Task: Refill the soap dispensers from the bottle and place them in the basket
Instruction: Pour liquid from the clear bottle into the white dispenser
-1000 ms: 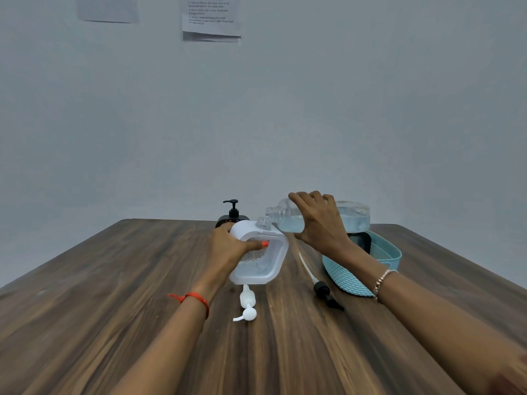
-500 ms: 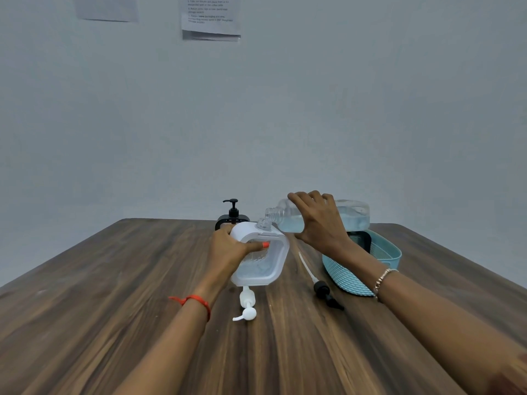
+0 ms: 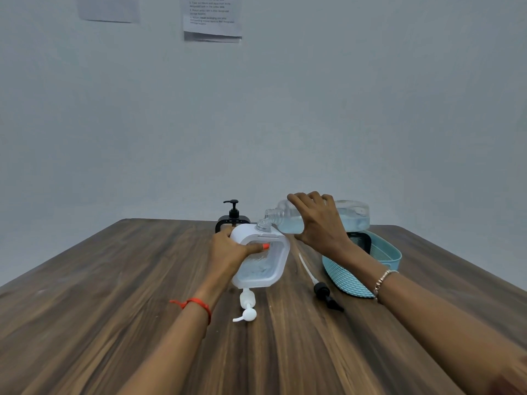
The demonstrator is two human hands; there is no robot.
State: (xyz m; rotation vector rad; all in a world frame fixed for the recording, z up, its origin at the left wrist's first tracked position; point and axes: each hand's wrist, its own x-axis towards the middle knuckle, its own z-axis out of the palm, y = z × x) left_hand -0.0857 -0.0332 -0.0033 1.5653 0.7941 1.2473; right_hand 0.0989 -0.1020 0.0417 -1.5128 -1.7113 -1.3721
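White dispenser (image 3: 261, 256) stands on the wooden table (image 3: 114, 295), gripped by the left hand (image 3: 231, 252). The right hand (image 3: 320, 223) grasps the tilted bottle (image 3: 352, 215), neck at the dispenser's mouth. Basket (image 3: 382, 259) sits right. Wall sheets' (image 3: 212, 17) print is unreadable.

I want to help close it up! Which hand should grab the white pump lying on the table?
Probably the left hand: the white pump lies just below it, while the right hand is tipping the refill bottle into the white dispenser.
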